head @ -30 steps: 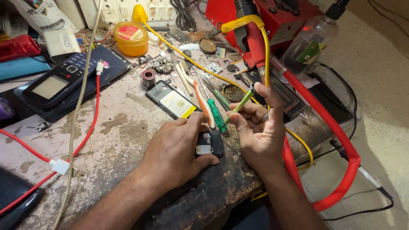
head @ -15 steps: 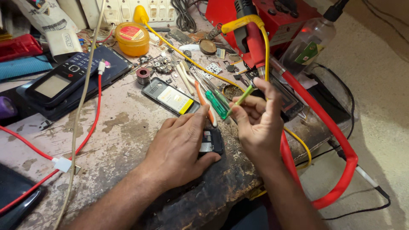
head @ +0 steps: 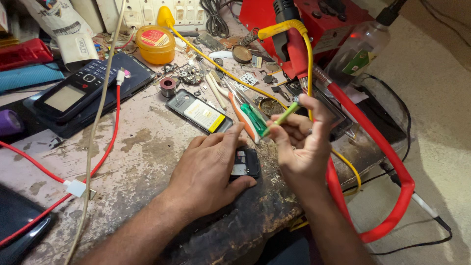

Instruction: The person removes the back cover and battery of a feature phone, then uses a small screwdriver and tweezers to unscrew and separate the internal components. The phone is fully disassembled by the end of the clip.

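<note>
Our left hand (head: 208, 172) lay flat, fingers spread, pressing the small opened black phone (head: 245, 163) on the stained surface (head: 142, 147), our right hand (head: 301, 147) fingers pinched a slim green screwdriver (head: 280, 118)

- The left hand (head: 208, 172) lies on the workbench (head: 142, 162), over a small opened phone (head: 244, 163); the right hand (head: 300, 147) is just right of it, raised
- Behind the hands lies another opened phone (head: 198, 111) (back upward); left of that, a keypad phone (head: 73, 93) rests on a larger handset (head: 132, 73)
- A round tin (head: 155, 45) sits farther back; a bottle (head: 360, 46) stands at far right
</note>
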